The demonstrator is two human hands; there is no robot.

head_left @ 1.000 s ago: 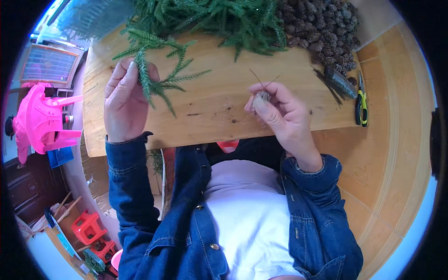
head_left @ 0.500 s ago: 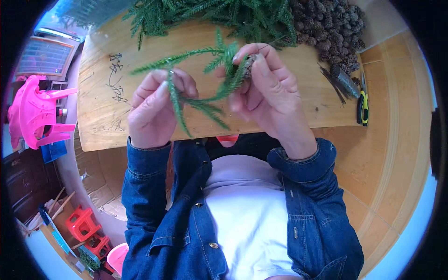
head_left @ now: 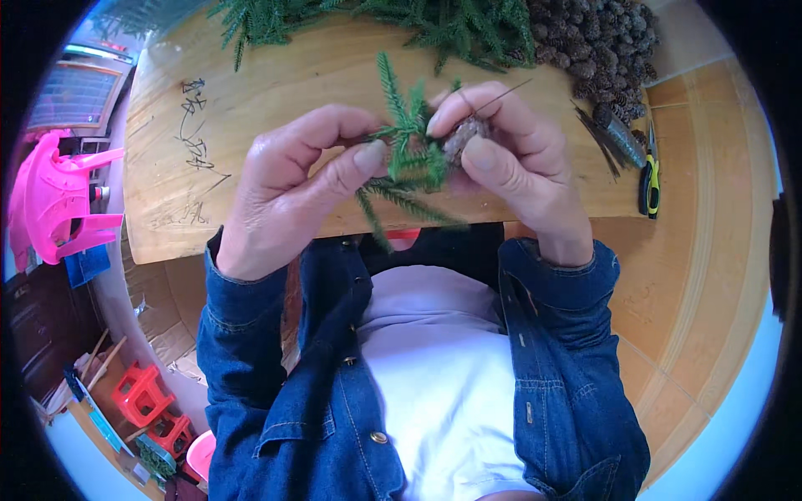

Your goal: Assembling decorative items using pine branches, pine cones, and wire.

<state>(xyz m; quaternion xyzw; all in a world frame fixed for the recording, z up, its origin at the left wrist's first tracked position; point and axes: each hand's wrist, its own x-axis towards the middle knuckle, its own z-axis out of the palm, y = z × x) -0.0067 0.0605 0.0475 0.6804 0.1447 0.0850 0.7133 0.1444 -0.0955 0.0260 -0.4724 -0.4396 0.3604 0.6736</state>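
Note:
Above the front of the wooden table (head_left: pixel 276 75), my right hand (head_left: pixel 522 159) pinches a small brown pine cone (head_left: pixel 464 139) between thumb and fingers. A thin dark wire (head_left: pixel 504 93) sticks out past its fingertips. My left hand (head_left: pixel 309 167) closes its thumb and forefinger on a green artificial fir sprig (head_left: pixel 409 150), whose needled tips spread up and down between the two hands. Sprig and pine cone are close together; whether they are joined is hidden by the fingers.
At the table's far side lies a heap of green fir sprigs (head_left: pixel 376 17), with piled pine cones (head_left: pixel 597 42) to its right. Dark wires (head_left: pixel 597 144), a grey cylinder (head_left: pixel 618 135) and yellow-and-black pliers (head_left: pixel 650 184) lie at the right edge. A pink plastic stool (head_left: pixel 67 200) stands left.
My left hand has moved right, from the sprig's outer arm to its middle, beside the pine cone. The sprig's long left arm no longer stretches out. My right hand has shifted slightly right and down.

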